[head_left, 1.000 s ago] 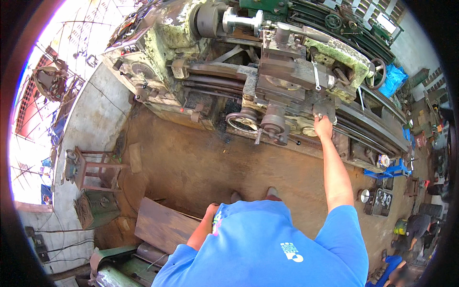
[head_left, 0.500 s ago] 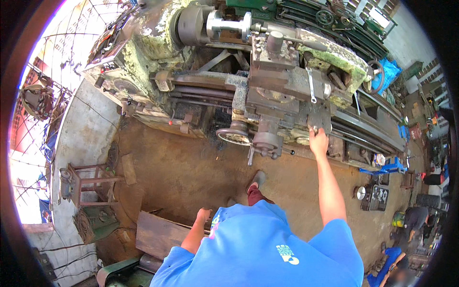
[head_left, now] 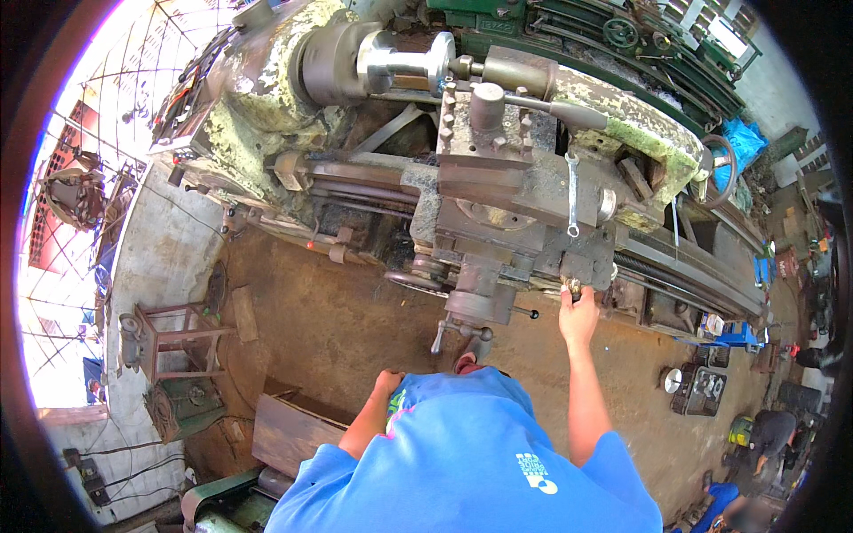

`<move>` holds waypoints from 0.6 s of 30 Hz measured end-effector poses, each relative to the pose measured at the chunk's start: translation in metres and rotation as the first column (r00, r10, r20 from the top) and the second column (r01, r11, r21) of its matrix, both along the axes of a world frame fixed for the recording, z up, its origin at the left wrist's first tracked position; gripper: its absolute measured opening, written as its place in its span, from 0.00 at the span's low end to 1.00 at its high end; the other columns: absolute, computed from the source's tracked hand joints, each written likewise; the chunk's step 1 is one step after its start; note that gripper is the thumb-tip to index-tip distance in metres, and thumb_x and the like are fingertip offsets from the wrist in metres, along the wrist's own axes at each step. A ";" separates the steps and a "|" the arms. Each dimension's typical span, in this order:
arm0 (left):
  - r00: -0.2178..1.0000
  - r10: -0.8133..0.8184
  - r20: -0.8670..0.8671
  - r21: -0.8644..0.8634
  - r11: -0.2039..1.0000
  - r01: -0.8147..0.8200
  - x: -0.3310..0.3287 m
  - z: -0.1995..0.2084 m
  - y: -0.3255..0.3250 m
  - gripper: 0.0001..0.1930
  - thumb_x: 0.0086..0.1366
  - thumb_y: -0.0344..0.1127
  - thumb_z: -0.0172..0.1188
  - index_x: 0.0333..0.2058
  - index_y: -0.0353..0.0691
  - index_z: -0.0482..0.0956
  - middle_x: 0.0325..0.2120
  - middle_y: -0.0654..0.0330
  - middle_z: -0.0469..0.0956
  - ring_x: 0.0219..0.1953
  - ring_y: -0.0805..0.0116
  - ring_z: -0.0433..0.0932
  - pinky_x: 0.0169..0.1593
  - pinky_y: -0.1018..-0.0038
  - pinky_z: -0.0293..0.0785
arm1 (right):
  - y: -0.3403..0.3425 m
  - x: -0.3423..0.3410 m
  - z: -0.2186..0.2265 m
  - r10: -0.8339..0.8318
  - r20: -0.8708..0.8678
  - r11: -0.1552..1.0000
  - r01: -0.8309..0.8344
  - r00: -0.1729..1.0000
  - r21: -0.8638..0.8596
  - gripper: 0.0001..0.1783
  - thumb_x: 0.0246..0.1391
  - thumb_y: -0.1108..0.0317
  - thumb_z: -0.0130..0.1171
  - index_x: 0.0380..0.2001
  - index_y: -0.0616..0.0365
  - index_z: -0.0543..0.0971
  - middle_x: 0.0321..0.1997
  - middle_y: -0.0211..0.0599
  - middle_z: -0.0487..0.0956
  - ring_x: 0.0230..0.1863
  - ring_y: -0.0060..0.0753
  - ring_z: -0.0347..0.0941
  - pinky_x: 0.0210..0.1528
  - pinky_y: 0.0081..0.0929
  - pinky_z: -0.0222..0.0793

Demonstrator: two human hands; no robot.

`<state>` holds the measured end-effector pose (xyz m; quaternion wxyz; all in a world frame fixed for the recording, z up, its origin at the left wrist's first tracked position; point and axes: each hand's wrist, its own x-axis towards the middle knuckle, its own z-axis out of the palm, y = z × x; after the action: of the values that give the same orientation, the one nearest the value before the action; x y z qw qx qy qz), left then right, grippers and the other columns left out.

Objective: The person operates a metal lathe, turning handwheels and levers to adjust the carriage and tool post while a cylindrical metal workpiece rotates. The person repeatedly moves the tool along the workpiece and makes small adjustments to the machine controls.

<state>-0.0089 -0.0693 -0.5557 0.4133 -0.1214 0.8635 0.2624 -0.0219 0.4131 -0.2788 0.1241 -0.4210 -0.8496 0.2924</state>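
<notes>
A large metal lathe with worn pale-green paint spans the space ahead. My right hand is closed around a small dark control knob at the front of its carriage. Curled beside my blue shirt is my left hand, away from the machine; what its fingers hold, if anything, is hidden. A shiny flanged workpiece sits between the chuck and the tailstock. On the carriage, a combination wrench lies near the square tool post.
Handwheels and levers jut out from the carriage towards me. A wooden stool frame stands at left, with a wooden board nearer me. Right of the lathe lies a black tray of parts. Another person crouches at far right.
My body and view have moved closer to the lathe, so the machine appears lower and larger. My right hand stays on the carriage front, its arm more bent. My left hand has shifted slightly.
</notes>
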 end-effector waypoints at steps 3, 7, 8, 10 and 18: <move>0.995 -0.093 0.020 -0.040 0.995 0.094 -0.015 -0.020 0.007 0.25 0.56 0.54 0.61 0.42 0.38 0.83 0.44 0.47 0.81 0.50 0.51 0.79 0.53 0.63 0.74 | -0.001 -0.001 0.002 0.001 -0.029 1.000 -0.001 1.000 0.003 0.20 0.53 0.55 0.62 0.34 0.62 0.73 0.25 0.56 0.79 0.31 0.60 0.78 0.34 0.47 0.71; 0.985 -0.166 -0.038 -0.050 0.985 0.164 -0.036 -0.032 0.017 0.25 0.55 0.55 0.62 0.41 0.38 0.83 0.43 0.45 0.80 0.51 0.49 0.78 0.53 0.63 0.74 | -0.002 0.002 0.008 0.021 -0.077 1.000 -0.022 0.997 -0.011 0.20 0.53 0.55 0.63 0.35 0.62 0.72 0.23 0.52 0.78 0.30 0.55 0.79 0.34 0.44 0.71; 0.983 -0.169 -0.073 -0.045 0.985 0.166 -0.040 -0.029 0.021 0.25 0.55 0.55 0.62 0.41 0.38 0.83 0.43 0.45 0.80 0.51 0.49 0.78 0.53 0.62 0.74 | -0.002 0.005 0.007 0.029 -0.151 0.998 -0.037 0.988 -0.054 0.20 0.53 0.56 0.63 0.37 0.61 0.72 0.23 0.50 0.78 0.30 0.53 0.79 0.34 0.43 0.71; 0.999 0.030 -0.025 0.012 0.999 -0.030 -0.046 -0.017 0.031 0.22 0.56 0.52 0.63 0.38 0.39 0.84 0.36 0.47 0.83 0.39 0.55 0.83 0.44 0.64 0.78 | -0.001 0.014 0.003 0.033 -0.309 0.985 -0.083 0.951 -0.150 0.21 0.52 0.57 0.64 0.40 0.61 0.72 0.23 0.47 0.78 0.29 0.49 0.79 0.34 0.41 0.70; 0.997 0.003 0.074 0.010 1.000 -0.004 -0.067 0.022 0.063 0.16 0.58 0.47 0.62 0.34 0.39 0.86 0.28 0.52 0.84 0.26 0.63 0.82 0.34 0.68 0.78 | -0.004 0.066 -0.075 0.049 -0.117 0.939 -0.086 0.992 -0.333 0.14 0.53 0.62 0.65 0.35 0.62 0.76 0.20 0.31 0.72 0.22 0.25 0.68 0.29 0.27 0.66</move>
<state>-0.0763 -0.0064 -0.5336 0.4452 -0.1306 0.8460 0.2628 0.0437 0.4091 -0.3536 0.0855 -0.3904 -0.7929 0.4600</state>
